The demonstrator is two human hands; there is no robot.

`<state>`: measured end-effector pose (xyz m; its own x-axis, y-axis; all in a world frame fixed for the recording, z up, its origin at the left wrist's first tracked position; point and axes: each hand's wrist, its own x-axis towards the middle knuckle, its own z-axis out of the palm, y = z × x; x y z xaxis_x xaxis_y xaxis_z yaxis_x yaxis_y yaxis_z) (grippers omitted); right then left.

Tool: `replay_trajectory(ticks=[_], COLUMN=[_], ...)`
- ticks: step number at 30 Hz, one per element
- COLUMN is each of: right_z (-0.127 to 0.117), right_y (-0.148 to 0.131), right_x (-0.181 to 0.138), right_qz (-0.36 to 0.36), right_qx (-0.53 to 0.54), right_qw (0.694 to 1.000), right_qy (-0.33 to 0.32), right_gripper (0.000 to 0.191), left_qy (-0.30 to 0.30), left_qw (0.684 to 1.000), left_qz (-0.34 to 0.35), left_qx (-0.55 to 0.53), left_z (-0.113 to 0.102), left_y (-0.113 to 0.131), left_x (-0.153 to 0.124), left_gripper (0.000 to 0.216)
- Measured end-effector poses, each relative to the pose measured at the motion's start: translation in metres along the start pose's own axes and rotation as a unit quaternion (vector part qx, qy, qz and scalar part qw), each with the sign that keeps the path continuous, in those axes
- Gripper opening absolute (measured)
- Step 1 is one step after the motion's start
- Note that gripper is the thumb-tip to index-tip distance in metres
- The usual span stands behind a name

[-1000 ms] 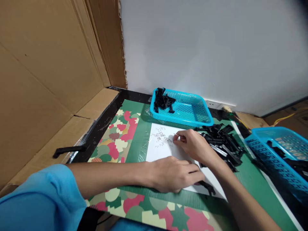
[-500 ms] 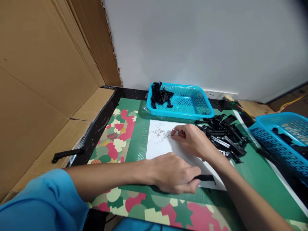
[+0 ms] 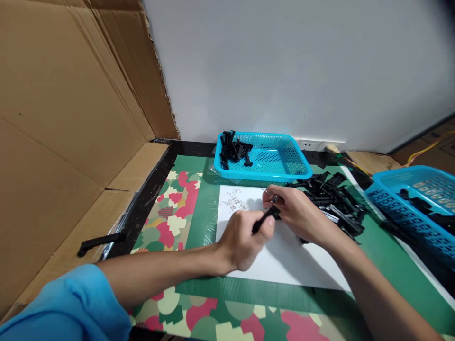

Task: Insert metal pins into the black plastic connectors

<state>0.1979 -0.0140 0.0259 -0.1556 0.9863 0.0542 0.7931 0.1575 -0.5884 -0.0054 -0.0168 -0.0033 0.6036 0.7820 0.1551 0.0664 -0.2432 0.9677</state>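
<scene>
My left hand (image 3: 245, 239) is closed around a long black plastic part (image 3: 263, 221), held tilted above a white sheet (image 3: 256, 263). The part's far end meets the fingers of my right hand (image 3: 293, 206). Pinched in that right hand is a thin, pointed metal tool (image 3: 267, 192); its exact kind is hard to make out, and whether its tip carries anything is too small to tell. Small bent wire pieces (image 3: 234, 202) lie scattered on the sheet's upper left. Right of the sheet is a heap of black plastic parts (image 3: 336, 201).
A blue basket (image 3: 263, 178) behind the sheet has black parts at its left end. Another blue basket (image 3: 408, 189) stands at the right with black pieces inside. One black part (image 3: 101, 241) lies by the cardboard wall (image 3: 53, 142) on the left. Sockets (image 3: 309, 145) line the wall.
My left hand has lifted the black part up and turned it toward my right hand. My right hand has drawn back rightward from the wire pieces, and the two hands now meet.
</scene>
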Motion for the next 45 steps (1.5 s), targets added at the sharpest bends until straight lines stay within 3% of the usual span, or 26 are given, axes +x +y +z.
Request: replay_trajectory(ticks=[4,7,16,22,25,29,34,37,45], right_z=[-0.004,-0.007,0.004,0.015,0.010,-0.001,-0.007,-0.007,-0.004], right_y=[0.002,0.001,-0.004,-0.006,-0.007,-0.008,-0.004,-0.002,0.003], right_x=[-0.002,-0.005,-0.009,-0.005,-0.007,-0.012,-0.018,-0.019,-0.024], right_qz=[0.003,0.007,-0.052,-0.041,-0.039,-0.052,-0.050,-0.038,-0.025], right_qx=[0.042,0.089,0.185,0.139,0.152,0.176,0.245,0.271,0.237], right_qw=[0.999,0.996,0.976,0.983,0.978,0.971,0.965,0.960,0.970], right_qy=[0.017,0.030,0.107,0.112,0.134,0.155,0.076,0.066,0.053], right_gripper=[0.009,0.014,0.028,0.019,0.027,0.039,0.039,0.038,0.033], left_qy=[0.085,0.114,0.139,0.147,0.155,0.140,0.066,0.039,0.064], left_qw=[0.993,0.985,0.973,0.972,0.971,0.975,0.982,0.985,0.984], left_qz=[-0.044,-0.063,-0.080,-0.075,-0.076,-0.073,-0.048,-0.039,-0.044], left_qx=[-0.075,-0.114,-0.163,-0.167,-0.164,-0.159,-0.171,-0.163,-0.158], left_z=[0.003,0.004,0.004,0.003,0.003,0.003,0.003,0.003,0.005], left_y=[-0.011,-0.015,-0.014,-0.012,-0.011,-0.010,-0.010,-0.009,-0.012], left_x=[0.009,0.013,0.016,0.015,0.016,0.017,0.017,0.015,0.016], left_gripper=[0.055,0.052,0.041,0.034,0.036,0.037,0.036,0.035,0.038])
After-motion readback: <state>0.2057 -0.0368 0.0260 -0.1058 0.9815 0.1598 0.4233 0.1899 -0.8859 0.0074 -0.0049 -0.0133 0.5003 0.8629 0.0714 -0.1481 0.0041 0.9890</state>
